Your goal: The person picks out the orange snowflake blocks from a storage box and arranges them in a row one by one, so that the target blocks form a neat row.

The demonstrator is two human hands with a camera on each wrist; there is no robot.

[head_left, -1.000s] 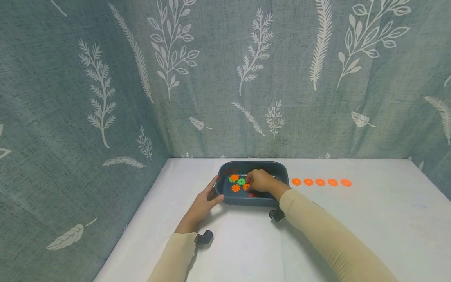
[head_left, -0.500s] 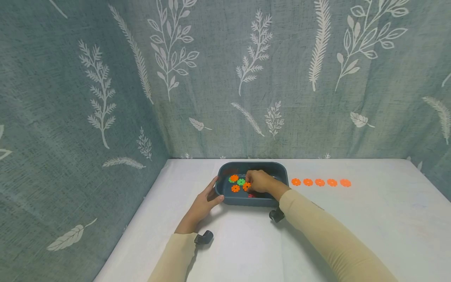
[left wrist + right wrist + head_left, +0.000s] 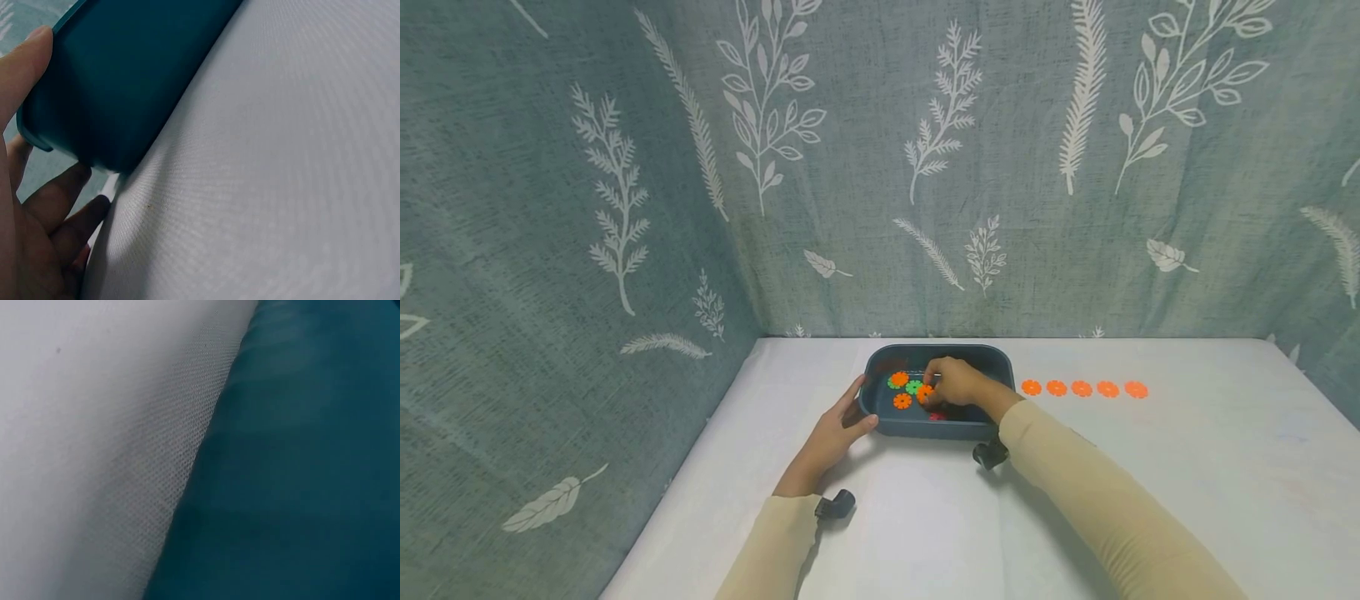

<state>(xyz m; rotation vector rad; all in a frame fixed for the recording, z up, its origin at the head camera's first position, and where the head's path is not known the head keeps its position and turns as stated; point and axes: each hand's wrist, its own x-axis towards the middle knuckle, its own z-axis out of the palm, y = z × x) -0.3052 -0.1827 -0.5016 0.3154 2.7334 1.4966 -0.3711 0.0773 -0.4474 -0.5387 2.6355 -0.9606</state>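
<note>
A dark teal tray (image 3: 934, 429) sits on the white-covered table, with its side wall (image 3: 125, 81) filling much of the left wrist view. My left hand (image 3: 829, 437) holds the tray's left end, thumb at the front corner and fingers along the side. Inside the tray, my right hand (image 3: 955, 383) pinches an orange flower-shaped disc (image 3: 925, 394). To its left lie another orange disc (image 3: 902, 401), a green disc (image 3: 913, 387) and an orange disc (image 3: 899, 379) overlapping a green one. Something red (image 3: 937, 416) shows below the right hand, partly hidden. The right wrist view shows only cloth and tray wall.
Right of the tray, several orange flower-shaped discs (image 3: 1082, 388) form a row on the white cloth (image 3: 1150, 467). A grey-green curtain with white leaf prints (image 3: 865, 167) stands behind the table and along its left side.
My right hand's fingers have shifted slightly, and the orange disc between them shows more fully and a little higher. My left hand stays on the tray.
</note>
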